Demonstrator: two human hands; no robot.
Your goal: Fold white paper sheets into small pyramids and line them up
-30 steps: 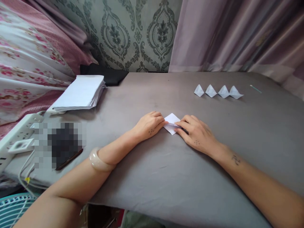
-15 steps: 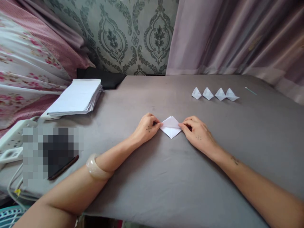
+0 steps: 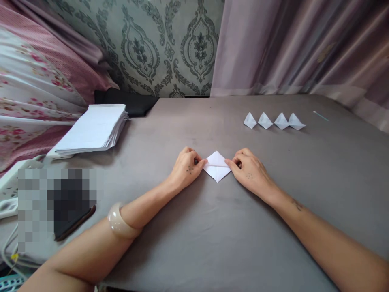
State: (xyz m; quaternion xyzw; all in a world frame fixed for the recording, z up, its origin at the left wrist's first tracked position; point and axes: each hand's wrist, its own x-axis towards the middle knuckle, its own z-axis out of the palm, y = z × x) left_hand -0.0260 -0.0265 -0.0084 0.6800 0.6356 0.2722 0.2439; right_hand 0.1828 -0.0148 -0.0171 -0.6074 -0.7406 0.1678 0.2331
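Note:
A small white folded paper (image 3: 216,174), diamond-shaped with a crease line across its middle, lies low over the table in front of me. My left hand (image 3: 189,165) pinches its left corner between thumb and fingers. At the opposite corner, my right hand (image 3: 249,169) holds it the same way. Farther back on the right stands a row of several folded white paper pieces (image 3: 263,121), pointed at the top. The undersides of the held paper and some fingertips are hidden.
A thick stack of white paper (image 3: 91,126) lies at the left, before a black flat item (image 3: 127,103). Nearer are a partly blurred dark phone-like object (image 3: 73,223) and a white power strip (image 3: 18,178) with cables. A thin cotton swab (image 3: 321,116) rests at the far right.
The paper's upper part has flattened, so it now shows an even diamond. Both hands keep their pinch at the corners. The view has shifted slightly.

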